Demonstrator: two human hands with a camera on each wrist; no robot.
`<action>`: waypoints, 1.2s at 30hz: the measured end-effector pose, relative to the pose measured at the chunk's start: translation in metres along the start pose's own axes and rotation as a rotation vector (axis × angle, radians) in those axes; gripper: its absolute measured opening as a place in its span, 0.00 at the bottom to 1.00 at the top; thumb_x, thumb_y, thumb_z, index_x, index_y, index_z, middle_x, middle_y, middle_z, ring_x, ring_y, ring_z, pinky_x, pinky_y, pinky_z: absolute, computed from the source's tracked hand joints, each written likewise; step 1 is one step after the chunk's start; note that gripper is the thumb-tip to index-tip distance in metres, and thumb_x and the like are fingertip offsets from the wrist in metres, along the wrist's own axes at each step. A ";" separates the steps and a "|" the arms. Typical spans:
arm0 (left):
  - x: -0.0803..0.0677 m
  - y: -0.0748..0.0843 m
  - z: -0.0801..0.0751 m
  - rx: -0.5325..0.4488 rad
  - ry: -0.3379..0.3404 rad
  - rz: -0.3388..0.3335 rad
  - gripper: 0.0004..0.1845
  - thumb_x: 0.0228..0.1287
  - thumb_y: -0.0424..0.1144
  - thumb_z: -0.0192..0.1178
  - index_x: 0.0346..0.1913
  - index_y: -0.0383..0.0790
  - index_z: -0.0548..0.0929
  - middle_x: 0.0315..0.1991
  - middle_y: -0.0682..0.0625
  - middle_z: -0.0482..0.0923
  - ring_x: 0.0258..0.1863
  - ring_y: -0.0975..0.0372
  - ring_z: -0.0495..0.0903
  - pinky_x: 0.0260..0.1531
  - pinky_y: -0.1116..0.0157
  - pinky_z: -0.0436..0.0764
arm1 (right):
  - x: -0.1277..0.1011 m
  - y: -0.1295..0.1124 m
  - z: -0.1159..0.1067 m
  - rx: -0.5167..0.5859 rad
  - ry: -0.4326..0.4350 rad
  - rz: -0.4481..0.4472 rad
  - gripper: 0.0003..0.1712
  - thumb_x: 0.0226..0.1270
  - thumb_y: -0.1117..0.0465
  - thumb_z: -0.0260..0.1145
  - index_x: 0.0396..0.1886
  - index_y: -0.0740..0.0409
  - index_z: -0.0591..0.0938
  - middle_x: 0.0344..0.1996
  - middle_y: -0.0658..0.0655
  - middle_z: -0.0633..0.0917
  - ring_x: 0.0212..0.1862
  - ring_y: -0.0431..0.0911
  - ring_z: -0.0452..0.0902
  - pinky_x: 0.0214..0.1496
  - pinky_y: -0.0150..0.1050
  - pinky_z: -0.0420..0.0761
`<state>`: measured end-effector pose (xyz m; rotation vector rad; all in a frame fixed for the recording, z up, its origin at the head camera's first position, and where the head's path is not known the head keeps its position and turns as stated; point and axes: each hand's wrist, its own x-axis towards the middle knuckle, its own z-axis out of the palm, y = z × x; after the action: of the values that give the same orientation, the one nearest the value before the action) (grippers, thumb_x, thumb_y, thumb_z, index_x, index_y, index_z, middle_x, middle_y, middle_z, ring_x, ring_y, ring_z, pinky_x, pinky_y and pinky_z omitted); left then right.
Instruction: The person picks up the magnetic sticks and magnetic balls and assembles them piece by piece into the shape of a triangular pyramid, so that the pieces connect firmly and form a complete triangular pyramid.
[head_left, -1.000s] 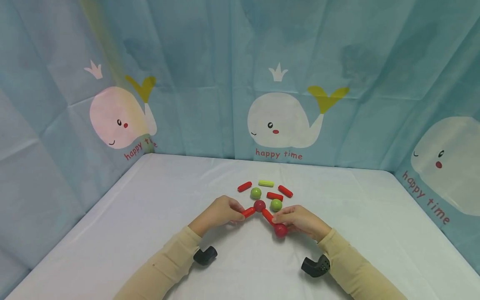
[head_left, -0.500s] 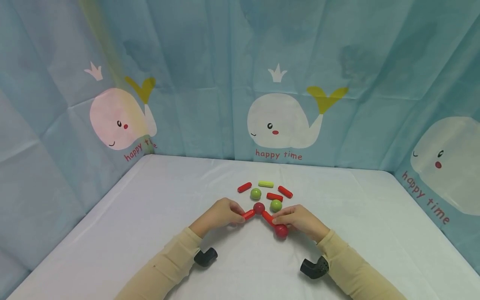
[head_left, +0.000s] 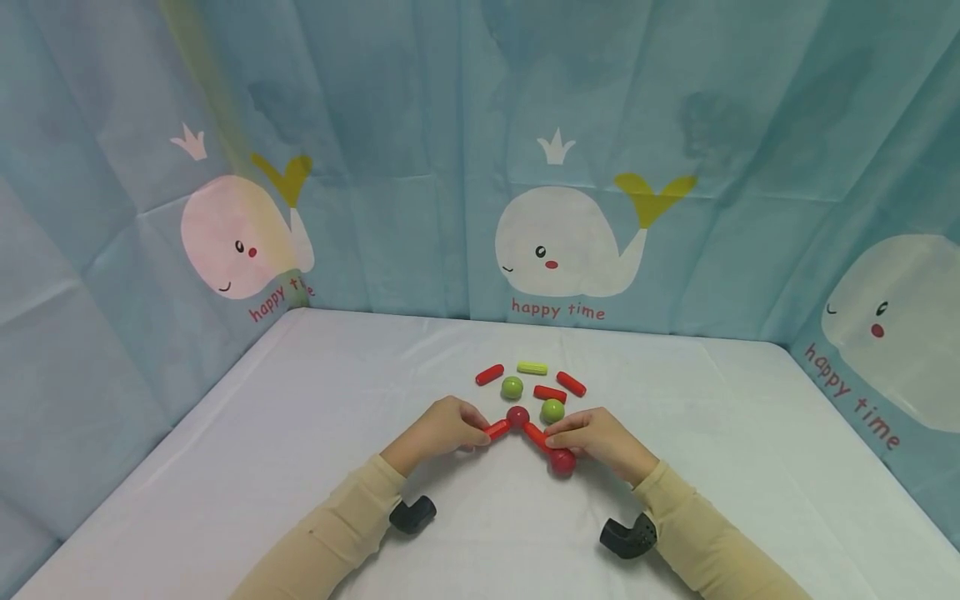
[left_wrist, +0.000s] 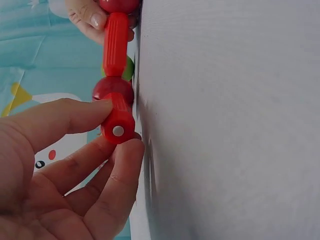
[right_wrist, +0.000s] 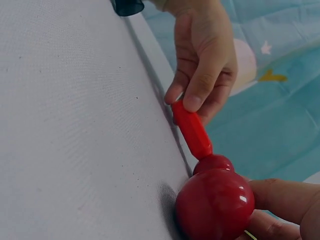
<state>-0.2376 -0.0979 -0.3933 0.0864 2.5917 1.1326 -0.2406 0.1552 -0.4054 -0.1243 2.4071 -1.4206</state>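
Note:
My left hand (head_left: 447, 427) pinches a short red ribbed rod (left_wrist: 120, 119) between thumb and fingertips. Its near end carries a small round silver disc (left_wrist: 118, 131); its far end meets a dark red ball (head_left: 517, 417). From that ball a second red rod (head_left: 536, 435) runs toward my right hand (head_left: 602, 440), whose thumb and fingers pinch it near its lower end. A second red ball (right_wrist: 215, 204) sits at that end, large in the right wrist view, where it hides the rod behind it. Together the pieces form a bent chain close over the white tabletop.
Beyond the chain lie two green balls (head_left: 512, 387), several loose red rods (head_left: 490, 374) and a yellow-green rod (head_left: 532, 367). Black curved wrist pieces (head_left: 628, 536) sit by both sleeves. A blue curtain (head_left: 390, 167) with whale prints borders the white table (head_left: 360, 375).
The joined rods and balls have shifted very slightly toward the person, with both hands keeping their grip. The loose pieces behind stay where they were.

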 end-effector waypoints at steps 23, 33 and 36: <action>0.021 0.005 -0.011 -0.119 0.104 0.059 0.15 0.60 0.37 0.68 0.50 0.38 0.85 0.42 0.48 0.85 0.35 0.62 0.84 0.44 0.62 0.84 | 0.002 0.001 0.005 -0.002 0.032 0.027 0.12 0.58 0.56 0.74 0.41 0.55 0.90 0.37 0.52 0.84 0.41 0.45 0.71 0.38 0.35 0.73; 0.052 0.023 -0.004 -0.079 0.172 0.069 0.20 0.58 0.40 0.71 0.53 0.38 0.84 0.52 0.45 0.83 0.48 0.55 0.81 0.49 0.60 0.84 | 0.000 -0.002 0.009 -0.069 0.085 0.052 0.14 0.56 0.53 0.76 0.40 0.53 0.90 0.38 0.50 0.87 0.43 0.45 0.73 0.39 0.35 0.74; 0.056 0.025 -0.001 -0.089 0.175 0.045 0.22 0.57 0.41 0.72 0.55 0.39 0.83 0.53 0.45 0.83 0.49 0.55 0.82 0.51 0.60 0.84 | 0.000 -0.001 0.010 -0.089 0.091 0.045 0.14 0.56 0.53 0.76 0.40 0.52 0.91 0.37 0.49 0.87 0.43 0.45 0.74 0.39 0.35 0.74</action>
<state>-0.2929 -0.0709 -0.3890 0.0270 2.6977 1.3253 -0.2376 0.1463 -0.4088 -0.0275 2.5309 -1.3268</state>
